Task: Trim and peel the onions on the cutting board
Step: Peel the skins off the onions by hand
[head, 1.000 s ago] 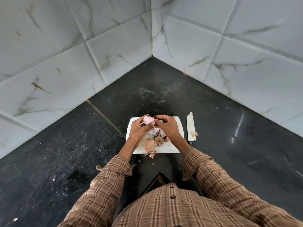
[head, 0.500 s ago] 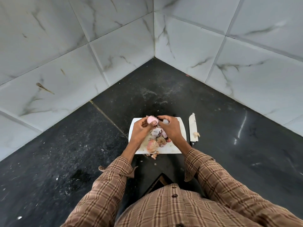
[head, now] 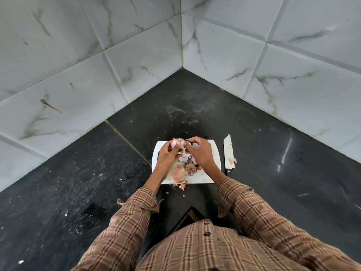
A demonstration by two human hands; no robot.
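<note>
A white cutting board (head: 213, 153) lies on the black counter in the corner. My left hand (head: 168, 155) holds a pale pink onion (head: 176, 142) above the board's far edge. My right hand (head: 199, 151) pinches a bit of skin on that onion, fingertips against it. Under my hands lie an unpeeled brownish onion (head: 179, 174), another onion piece (head: 190, 168) and a heap of peels (head: 186, 158).
A white-bladed knife (head: 228, 151) lies on the counter just right of the board, with a scrap of peel (head: 232, 160) on it. Loose peels (head: 182, 185) lie off the board's near edge. Marble-tiled walls (head: 136, 61) close the corner behind.
Both hands stay at the onion over the board's far edge; the onion has turned a little in my left hand while the right fingers keep picking at its skin.
</note>
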